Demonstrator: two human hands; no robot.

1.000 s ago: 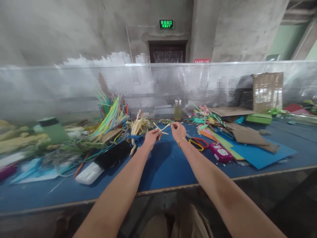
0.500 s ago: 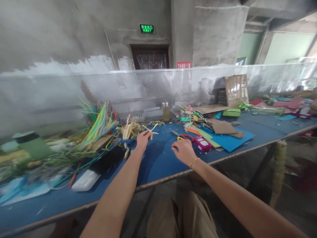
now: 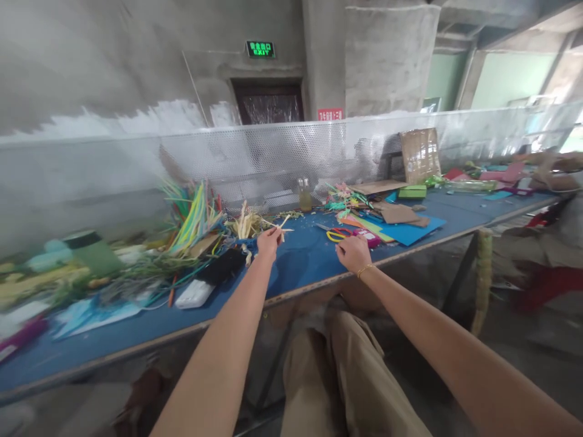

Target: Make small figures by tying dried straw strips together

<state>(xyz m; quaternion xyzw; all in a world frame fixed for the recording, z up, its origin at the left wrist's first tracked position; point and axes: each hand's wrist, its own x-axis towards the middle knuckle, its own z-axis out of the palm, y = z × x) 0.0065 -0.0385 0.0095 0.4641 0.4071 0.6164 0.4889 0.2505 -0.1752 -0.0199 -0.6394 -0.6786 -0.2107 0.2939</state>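
My left hand point(image 3: 269, 241) is closed in a pinch on crossed pale straw strips point(image 3: 286, 226), whose ends stick out past the fingertips. Over the front part of the blue table, my right hand point(image 3: 354, 254) has its fingers curled in; whatever they may hold is hidden. Just beyond it lie scissors point(image 3: 339, 234) with red and yellow handles, blades pointing left. A purple box point(image 3: 372, 240) is right beside that hand, partly covered by it. Behind my left hand stands a bundle of dry straw-like pieces point(image 3: 246, 223).
Coloured strips point(image 3: 194, 212) and a green container point(image 3: 93, 254) stand to the left. A white object point(image 3: 195, 294) lies near the front edge. A bottle point(image 3: 304, 197) stands at the back before a perforated screen point(image 3: 277, 145). Blue card point(image 3: 412, 230) and brown cardboard point(image 3: 398, 212) lie right.
The view has shifted, so more of the table's left end shows. My right hand is drawn back slightly toward the table edge, with fingers more curled. The straw strips stay in my left hand.
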